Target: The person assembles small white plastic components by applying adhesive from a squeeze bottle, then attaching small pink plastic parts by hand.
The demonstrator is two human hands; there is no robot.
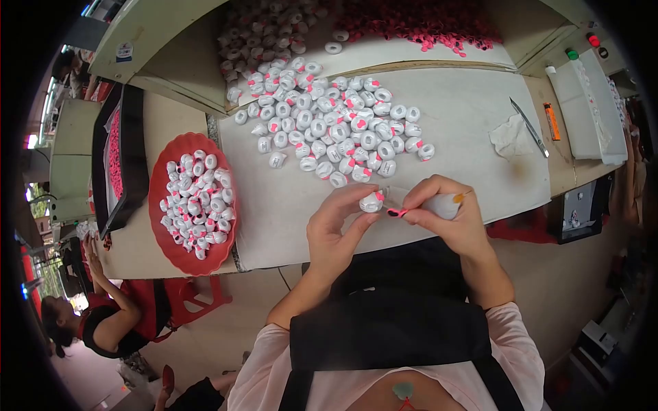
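Between the thumb and fingers of my left hand [336, 226] is a small white rounded plastic figure piece [371, 201] with pink on it. My right hand [452, 216] pinches a small pink-and-black piece [397, 213] between thumb and forefinger, close beside the white one. A whitish squeeze bottle [441, 206] with an orange-yellow spot at one end is tucked in the same hand. Both hands are above the near edge of the white-covered table [452, 137]. Beyond them spreads a pile of similar white pieces [336, 130], many with pink bow-like parts.
To the left stands a red scalloped tray [158, 233] of white pieces, beside a black bin [134, 154] holding pink parts. Pink parts [439, 27] lie on the shelf. Tweezers [529, 129], an orange lighter [552, 122] and a white container [582, 109] sit at right. Another person [113, 322] works at left.
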